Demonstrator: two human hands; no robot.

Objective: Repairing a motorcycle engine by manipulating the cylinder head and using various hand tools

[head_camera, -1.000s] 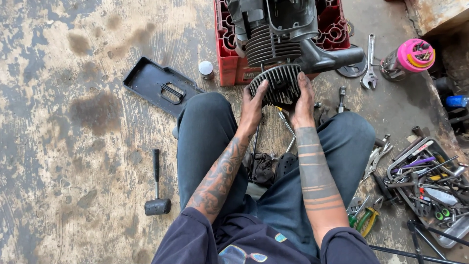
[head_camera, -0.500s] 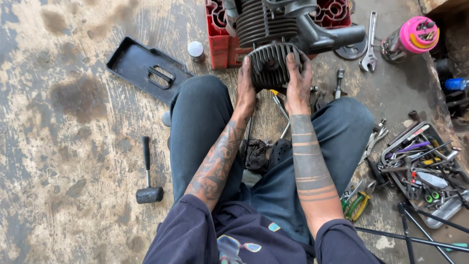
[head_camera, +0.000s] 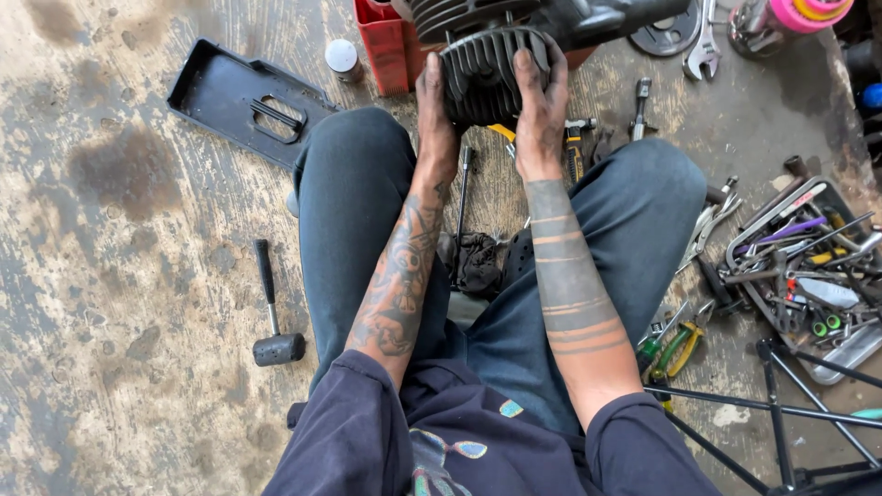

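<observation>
Both my hands are on the finned cylinder [head_camera: 487, 73] at top center: left hand [head_camera: 436, 115] and right hand [head_camera: 540, 110] with fingers wrapped around its sides. It looks seated against the engine [head_camera: 551, 18], so I'd guess about midway. Hammer [head_camera: 274, 317] lies untouched lower left.

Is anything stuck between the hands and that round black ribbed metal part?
Nothing visible. The left hand and right hand press straight against the sides of the finned cylinder, with no rag, tool or other thing between them.

Both hands [head_camera: 487, 101] outstretched, palms facing, fingers extended.
</observation>
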